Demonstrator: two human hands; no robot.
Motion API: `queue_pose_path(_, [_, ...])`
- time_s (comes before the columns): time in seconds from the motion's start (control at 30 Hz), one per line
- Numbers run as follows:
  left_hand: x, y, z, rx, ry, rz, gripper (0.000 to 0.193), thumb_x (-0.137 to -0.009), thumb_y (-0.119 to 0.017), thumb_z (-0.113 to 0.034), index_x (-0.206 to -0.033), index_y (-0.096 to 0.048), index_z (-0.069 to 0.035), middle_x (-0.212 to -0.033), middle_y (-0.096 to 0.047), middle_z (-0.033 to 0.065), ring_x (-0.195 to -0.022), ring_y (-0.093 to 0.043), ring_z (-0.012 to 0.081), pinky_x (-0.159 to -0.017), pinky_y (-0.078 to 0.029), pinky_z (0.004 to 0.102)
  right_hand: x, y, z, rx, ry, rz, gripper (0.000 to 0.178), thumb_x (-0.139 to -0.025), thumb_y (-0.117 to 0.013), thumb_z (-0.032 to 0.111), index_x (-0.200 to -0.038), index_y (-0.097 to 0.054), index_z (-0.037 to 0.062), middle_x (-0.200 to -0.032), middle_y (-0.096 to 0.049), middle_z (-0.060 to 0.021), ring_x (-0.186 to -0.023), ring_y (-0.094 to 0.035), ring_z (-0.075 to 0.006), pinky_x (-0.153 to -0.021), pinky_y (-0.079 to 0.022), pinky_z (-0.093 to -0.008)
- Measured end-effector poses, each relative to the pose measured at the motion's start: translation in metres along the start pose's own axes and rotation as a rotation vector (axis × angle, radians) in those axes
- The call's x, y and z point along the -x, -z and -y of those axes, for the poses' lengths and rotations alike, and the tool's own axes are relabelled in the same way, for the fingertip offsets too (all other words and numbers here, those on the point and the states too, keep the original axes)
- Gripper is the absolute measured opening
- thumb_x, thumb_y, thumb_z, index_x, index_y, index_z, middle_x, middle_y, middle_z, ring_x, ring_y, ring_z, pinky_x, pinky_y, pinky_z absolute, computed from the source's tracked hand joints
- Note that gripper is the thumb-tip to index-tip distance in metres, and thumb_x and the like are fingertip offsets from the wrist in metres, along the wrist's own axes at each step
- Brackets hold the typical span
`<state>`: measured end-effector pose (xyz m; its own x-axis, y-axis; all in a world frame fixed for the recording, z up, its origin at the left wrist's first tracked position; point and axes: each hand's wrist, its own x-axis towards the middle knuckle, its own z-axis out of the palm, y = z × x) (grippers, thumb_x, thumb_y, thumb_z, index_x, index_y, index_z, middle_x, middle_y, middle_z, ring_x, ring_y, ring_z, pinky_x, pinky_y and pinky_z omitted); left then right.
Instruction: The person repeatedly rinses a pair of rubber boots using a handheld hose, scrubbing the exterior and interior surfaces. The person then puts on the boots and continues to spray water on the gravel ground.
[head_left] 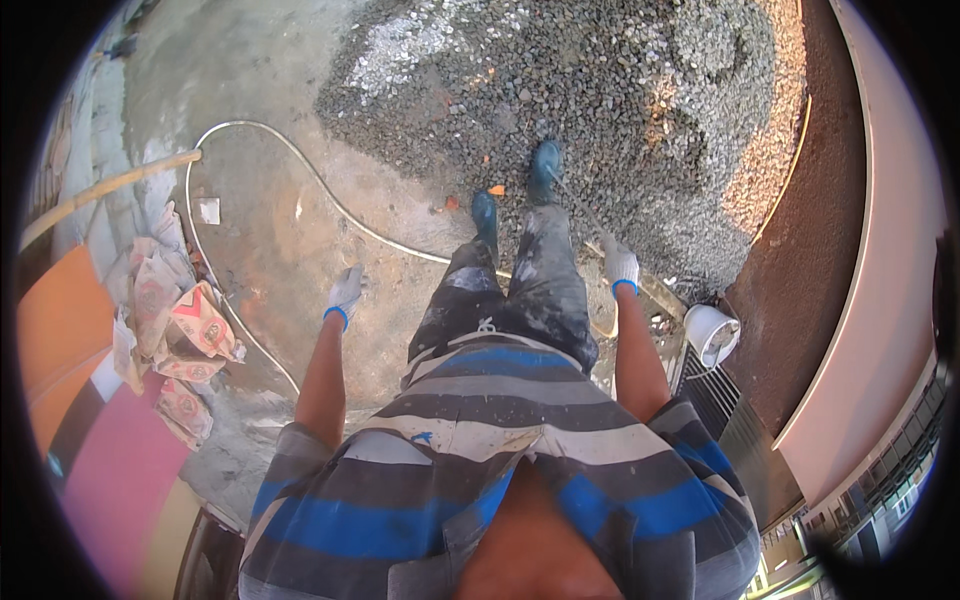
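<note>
My left hand (345,291), in a pale knit glove with a blue cuff, hangs at my left side over the concrete floor. Its fingers are slightly bent and apart, and no object shows in them. On the right, my right hand (621,262) wears a matching glove and hangs beside my leg, its fingers pointing towards the gravel. It appears to hold nothing. Close by it in the picture runs a narrow wooden strip (663,298); whether they touch is unclear. My dark boots (544,172) stand at the near edge of a grey gravel heap (620,110).
A pale hose (345,207) loops across the concrete on the left towards my legs. Crumpled paper sacks (203,320) lie farther left, near a bamboo pole (110,196). To the right are a white bucket (711,336), a metal grating (708,388) and a pinkish wall (880,240).
</note>
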<state>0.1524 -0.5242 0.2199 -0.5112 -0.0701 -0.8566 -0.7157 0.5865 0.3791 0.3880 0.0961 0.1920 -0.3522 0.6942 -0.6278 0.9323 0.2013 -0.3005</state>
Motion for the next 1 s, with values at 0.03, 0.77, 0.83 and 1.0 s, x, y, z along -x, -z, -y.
queue_pose_path(0.03, [0.009,0.003,0.005,-0.016,-0.011,-0.006,0.063,-0.106,-0.057,-0.051,-0.137,-0.064,0.004,-0.114,-0.075,0.0163,-0.096,-0.073,0.0228,-0.084,-0.057,0.0357,0.02,-0.007,-0.001,0.014,-0.045,0.041,0.063,-0.099,-0.053,0.063,-0.113,-0.081,0.0078,-0.093,-0.078,-0.0224,-0.089,-0.076,-0.0325,-0.085,-0.056,-0.0455])
queue_pose_path(0.77, [0.037,-0.208,-0.213,-0.198,-0.507,0.557,0.066,-0.111,-0.053,-0.052,-0.146,-0.059,0.003,-0.134,-0.071,0.0211,-0.123,-0.069,0.0249,-0.108,-0.05,0.0374,-0.119,0.022,0.184,-0.151,0.37,-0.155,0.045,-0.103,-0.064,0.043,-0.134,-0.071,0.0112,-0.1,-0.076,-0.0131,-0.084,-0.074,-0.0274,-0.078,-0.06,-0.042])
queue_pose_path(0.83, [-0.006,-0.19,-0.153,-0.216,-0.478,0.392,0.063,-0.11,-0.052,-0.052,-0.14,-0.063,0.002,-0.124,-0.074,0.0165,-0.115,-0.071,0.0238,-0.1,-0.052,0.0383,-0.119,0.01,0.21,0.369,0.627,-0.515,0.05,-0.1,-0.064,0.043,-0.14,-0.069,0.012,-0.108,-0.079,-0.0179,-0.096,-0.076,-0.0348,-0.088,-0.059,-0.0478])
queue_pose_path(1.0, [-0.021,-0.117,-0.087,-0.175,-0.176,0.277,0.067,-0.109,-0.051,-0.054,-0.137,-0.063,0.006,-0.11,-0.074,0.0146,-0.101,-0.07,0.0215,-0.092,-0.054,0.0372,-0.096,-0.031,0.154,0.088,0.224,-0.067,0.058,-0.098,-0.059,0.05,-0.139,-0.068,0.0107,-0.128,-0.073,-0.0245,-0.12,-0.068,-0.0451,-0.105,-0.053,-0.0507])
